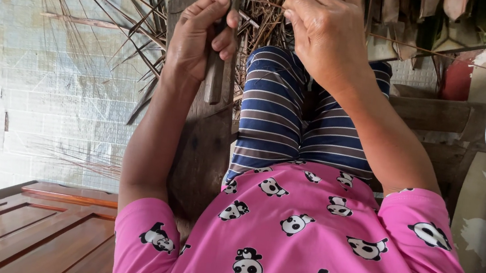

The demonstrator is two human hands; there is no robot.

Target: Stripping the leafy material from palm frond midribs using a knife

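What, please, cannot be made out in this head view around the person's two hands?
- Right hand: whatever it pinches is cut off by the top edge.
- Left hand: it grips a dark wooden-handled tool; the tool's upper end is hidden by fingers and the pile of dry brown leaf strips.

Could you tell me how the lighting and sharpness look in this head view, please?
Head view: soft, even daylight with no hard shadows; the tiled floor at left is pale and washed out; the left hand on the knife handle and the right hand are fairly sharp; the pink shirt looms large, stretched by the wide lens.
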